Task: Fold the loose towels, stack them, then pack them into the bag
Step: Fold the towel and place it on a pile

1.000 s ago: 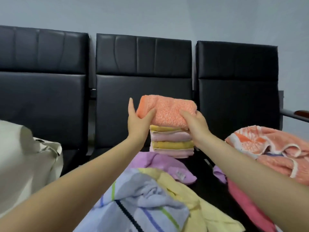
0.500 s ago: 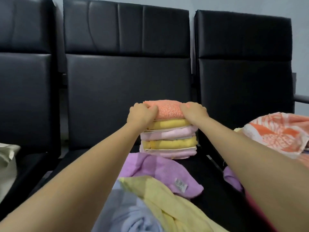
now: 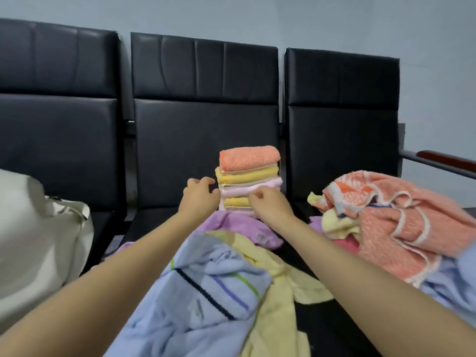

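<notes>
**Stack squared, loose towels waiting**

Nearest the camera, a pale blue striped towel (image 3: pixel 206 292) lies crumpled over a loose yellow towel (image 3: pixel 278 284), with a lilac towel (image 3: pixel 231 225) rumpled just beyond them on the black seat (image 3: pixel 322 328). Both forearms reach over this heap. The left hand (image 3: pixel 199 194) hovers at the left edge of the stack, fingers loosely curled and holding nothing; the right hand (image 3: pixel 268 202) sits in front of the stack's lower layers, fingers likewise curled, apparently empty, though whether they touch the cloth cannot be told.

The folded stack (image 3: pixel 248 181) stands at the back of the middle seat: orange on top, then yellow, pink, yellow, pink, edges roughly flush.

To do this well, pick the next loose towel, flatten it fully, and match its folded footprint to the stack so the column stays upright.

To the right lies an orange patterned pile (image 3: pixel 394 215); at the left, the cream bag (image 3: pixel 38 240).
</notes>
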`<state>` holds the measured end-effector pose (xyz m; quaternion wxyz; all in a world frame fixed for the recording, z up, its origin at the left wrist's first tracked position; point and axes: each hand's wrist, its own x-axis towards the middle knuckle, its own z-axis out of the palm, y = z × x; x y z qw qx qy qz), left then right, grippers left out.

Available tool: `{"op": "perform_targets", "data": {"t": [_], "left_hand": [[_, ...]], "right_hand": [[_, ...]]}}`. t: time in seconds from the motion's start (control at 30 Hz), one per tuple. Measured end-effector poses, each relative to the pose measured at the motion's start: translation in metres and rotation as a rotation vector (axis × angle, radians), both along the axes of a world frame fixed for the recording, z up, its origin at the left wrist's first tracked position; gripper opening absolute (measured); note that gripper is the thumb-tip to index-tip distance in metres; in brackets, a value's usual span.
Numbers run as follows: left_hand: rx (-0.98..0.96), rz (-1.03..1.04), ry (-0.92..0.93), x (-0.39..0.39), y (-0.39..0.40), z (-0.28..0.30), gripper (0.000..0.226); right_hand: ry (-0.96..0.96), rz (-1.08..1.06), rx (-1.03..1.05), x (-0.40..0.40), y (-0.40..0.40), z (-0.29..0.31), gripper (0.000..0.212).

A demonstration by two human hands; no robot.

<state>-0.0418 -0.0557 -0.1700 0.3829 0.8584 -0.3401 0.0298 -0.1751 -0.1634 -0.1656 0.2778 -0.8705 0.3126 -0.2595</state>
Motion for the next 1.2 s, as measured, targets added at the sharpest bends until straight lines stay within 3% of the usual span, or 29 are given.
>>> {"op": "perform_targets", "data": {"t": [0.07, 0.17, 0.3, 0.4, 0.47, 0.57, 0.63, 0.73, 0.8, 0.87, 0.93, 1.0, 1.1, 1.2], "left_hand": [[-0.094, -0.054, 0.014, -0.022, 0.031, -0.011, 0.038], [-0.161, -0.086, -0.010, -0.051, 0.075, -0.035, 0.031], [-0.026, -0.097, -0.081, -0.060, 0.122, -0.055, 0.030], [-0.026, -0.034, -0.036, -0.053, 0.148, -0.061, 0.027], [0.015, -0.032, 0.039, -0.046, 0.161, -0.067, 0.029], [0.072, -0.038, 0.104, -0.042, 0.173, -0.073, 0.034], [0.052, -0.051, 0.051, -0.040, 0.175, -0.074, 0.037], [0.063, -0.105, -0.028, -0.040, 0.174, -0.073, 0.054], [0.071, -0.115, -0.057, -0.038, 0.171, -0.074, 0.052], [0.044, -0.117, -0.061, -0.034, 0.168, -0.076, 0.048], [0.032, -0.104, -0.015, -0.030, 0.164, -0.078, 0.048], [0.024, -0.109, 0.011, -0.026, 0.160, -0.080, 0.046], [0.004, -0.141, 0.003, -0.021, 0.156, -0.083, 0.042], [-0.059, -0.207, -0.026, -0.020, 0.149, -0.082, 0.050]], "right_hand": [[-0.065, 0.040, 0.219, -0.022, 0.026, -0.015, 0.020], [-0.087, 0.083, 0.311, -0.051, 0.061, -0.040, 0.017], [0.151, 0.209, 0.118, -0.072, 0.094, -0.060, 0.026], [0.165, 0.220, -0.005, -0.081, 0.104, -0.056, 0.030], [0.161, 0.214, -0.019, -0.083, 0.106, -0.053, 0.013], [0.159, 0.223, 0.018, -0.080, 0.112, -0.046, 0.025], [0.057, 0.217, 0.067, -0.078, 0.114, -0.036, 0.029], [-0.288, 0.040, 0.345, -0.069, 0.093, -0.022, 0.020], [-0.297, -0.148, 0.403, -0.065, 0.070, -0.026, 0.017], [-0.116, -0.281, 0.344, -0.066, 0.057, -0.042, 0.019], [0.083, -0.305, 0.145, -0.071, 0.057, -0.059, 0.038], [0.039, -0.207, -0.135, -0.072, 0.064, -0.061, 0.046], [-0.106, 0.061, -0.131, -0.062, 0.073, -0.056, 0.026], [0.213, 0.175, -0.176, -0.059, 0.080, -0.069, 0.048]]}}
